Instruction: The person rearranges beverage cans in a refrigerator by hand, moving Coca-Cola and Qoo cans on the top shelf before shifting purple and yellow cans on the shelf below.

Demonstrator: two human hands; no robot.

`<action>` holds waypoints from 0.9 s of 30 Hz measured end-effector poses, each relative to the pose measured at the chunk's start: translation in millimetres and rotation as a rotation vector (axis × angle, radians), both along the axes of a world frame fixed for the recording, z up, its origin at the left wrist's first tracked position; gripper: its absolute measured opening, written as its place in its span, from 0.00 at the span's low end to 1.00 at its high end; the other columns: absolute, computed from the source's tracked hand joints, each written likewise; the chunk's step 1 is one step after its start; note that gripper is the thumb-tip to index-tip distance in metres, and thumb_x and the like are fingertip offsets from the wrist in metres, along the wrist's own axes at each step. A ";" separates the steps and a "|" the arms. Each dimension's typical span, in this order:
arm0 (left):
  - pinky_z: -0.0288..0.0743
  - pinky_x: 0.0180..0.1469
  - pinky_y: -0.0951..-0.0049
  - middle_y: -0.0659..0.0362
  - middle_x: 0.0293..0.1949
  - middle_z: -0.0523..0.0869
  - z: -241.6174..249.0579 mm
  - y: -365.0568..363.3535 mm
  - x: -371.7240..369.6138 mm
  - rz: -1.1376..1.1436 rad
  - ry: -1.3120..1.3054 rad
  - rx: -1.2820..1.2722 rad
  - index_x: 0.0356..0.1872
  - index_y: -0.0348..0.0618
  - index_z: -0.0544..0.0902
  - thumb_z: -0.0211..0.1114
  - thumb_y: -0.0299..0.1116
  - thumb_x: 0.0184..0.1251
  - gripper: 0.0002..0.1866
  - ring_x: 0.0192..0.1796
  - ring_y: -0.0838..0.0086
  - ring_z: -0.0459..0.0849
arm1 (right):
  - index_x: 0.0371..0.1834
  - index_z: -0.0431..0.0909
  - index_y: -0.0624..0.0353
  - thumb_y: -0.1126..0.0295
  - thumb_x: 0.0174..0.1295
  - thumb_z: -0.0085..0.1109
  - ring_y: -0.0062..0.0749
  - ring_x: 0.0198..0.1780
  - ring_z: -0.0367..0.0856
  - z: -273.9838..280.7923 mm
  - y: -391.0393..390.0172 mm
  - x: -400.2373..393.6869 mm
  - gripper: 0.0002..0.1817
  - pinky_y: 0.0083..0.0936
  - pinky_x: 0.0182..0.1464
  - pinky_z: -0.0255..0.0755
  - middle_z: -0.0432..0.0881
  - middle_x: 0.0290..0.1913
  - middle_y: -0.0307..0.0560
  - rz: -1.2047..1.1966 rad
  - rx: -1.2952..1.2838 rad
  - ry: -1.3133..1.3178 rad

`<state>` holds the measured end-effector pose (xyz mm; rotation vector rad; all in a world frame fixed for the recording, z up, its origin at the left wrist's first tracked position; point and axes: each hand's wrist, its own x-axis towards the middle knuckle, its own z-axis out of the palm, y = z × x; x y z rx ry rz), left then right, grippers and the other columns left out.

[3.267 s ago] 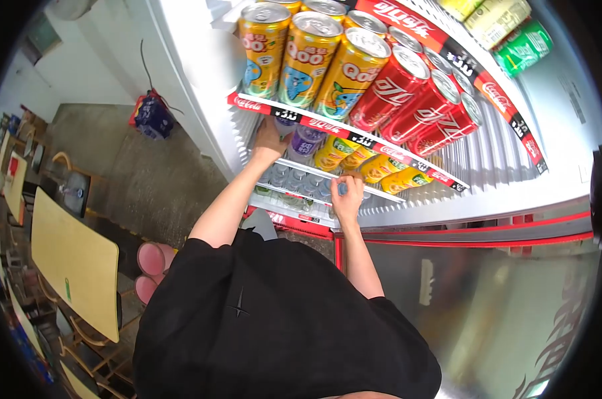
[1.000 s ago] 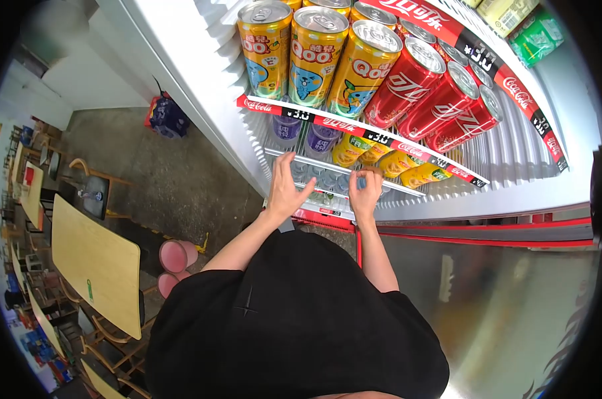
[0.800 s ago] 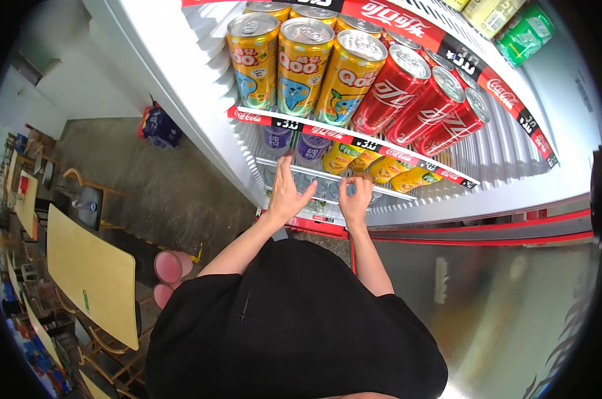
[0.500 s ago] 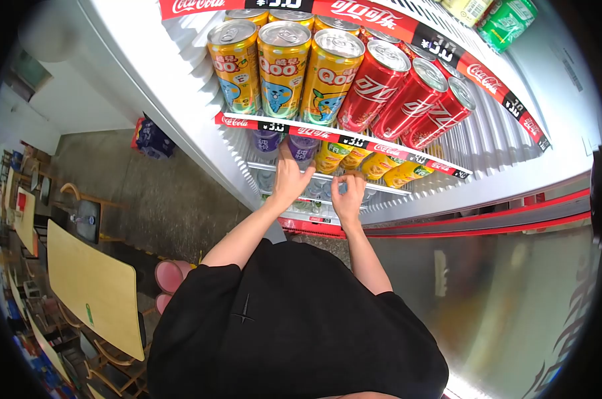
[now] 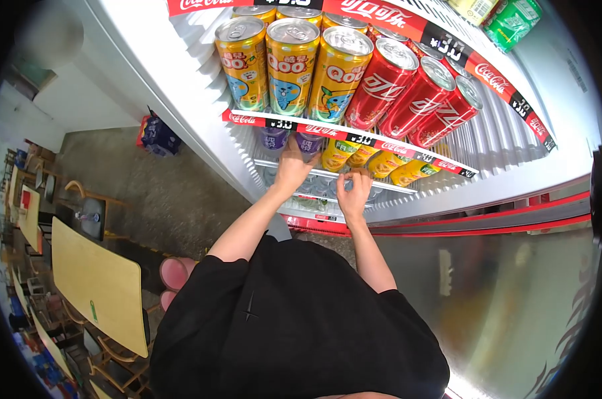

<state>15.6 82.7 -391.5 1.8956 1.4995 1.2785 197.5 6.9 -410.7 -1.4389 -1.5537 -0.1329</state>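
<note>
In the drinks fridge, my left hand (image 5: 293, 171) reaches under the second shelf's price strip. Its fingers and thumb are around the lower part of a purple-labelled water bottle (image 5: 309, 143); the bottle's top is hidden by the strip. A second purple-labelled water bottle (image 5: 273, 139) stands to its left. My right hand (image 5: 354, 193) is at the front edge of the lower shelf, below the yellow-labelled bottles (image 5: 341, 154). Its fingers are curled towards the thumb, and no object shows in them.
Above stand orange Qoo cans (image 5: 292, 66) and red Coca-Cola cans (image 5: 383, 83), behind a red price strip (image 5: 387, 145). More bottles show on a lower shelf. The fridge wall (image 5: 201, 146) is close on the left. Wooden tables (image 5: 98, 286) and chairs stand further left.
The whole view has shifted slightly, with the fridge a little to the right. My left hand stays at the purple-labelled bottle, and my right hand keeps its curled pose by the shelf edge.
</note>
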 end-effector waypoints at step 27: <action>0.82 0.47 0.46 0.28 0.47 0.83 3.5 -11.2 -12.1 0.008 0.117 -0.048 0.66 0.22 0.61 0.79 0.41 0.63 0.44 0.47 0.32 0.85 | 0.51 0.79 0.60 0.66 0.60 0.74 0.52 0.53 0.76 -4.2 0.4 3.3 0.19 0.46 0.55 0.67 0.78 0.48 0.54 -0.022 -0.051 -0.070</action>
